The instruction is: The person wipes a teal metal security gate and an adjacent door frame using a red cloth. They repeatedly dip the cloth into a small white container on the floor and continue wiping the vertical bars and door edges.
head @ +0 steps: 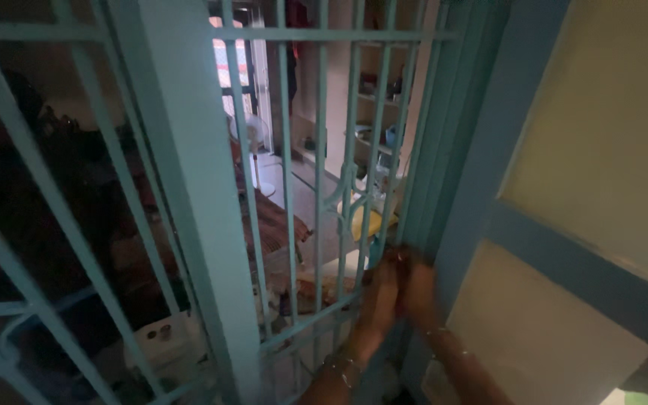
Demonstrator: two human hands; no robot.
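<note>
Head view: big teal metal grille gate [316,150] fills most of frame, vertical bars and a thick post [189,187] well left of the hands. Right of the hands, teal door frame [481,150] with pale panels [609,127]. Both hands meet at the gate's right edge, low in frame, touching each other. Left hand [379,296] fingers curled on a bar at the gate edge; right hand [418,289] pressed just beside it, against the frame side. Motion blur, so cannot tell if either grips a latch or just the bar. Bangles on both wrists [346,367]. Behind the bars, above-left of the hands: white standing fan [253,135]; just above them a yellow item [373,221], shape unclear.
</note>
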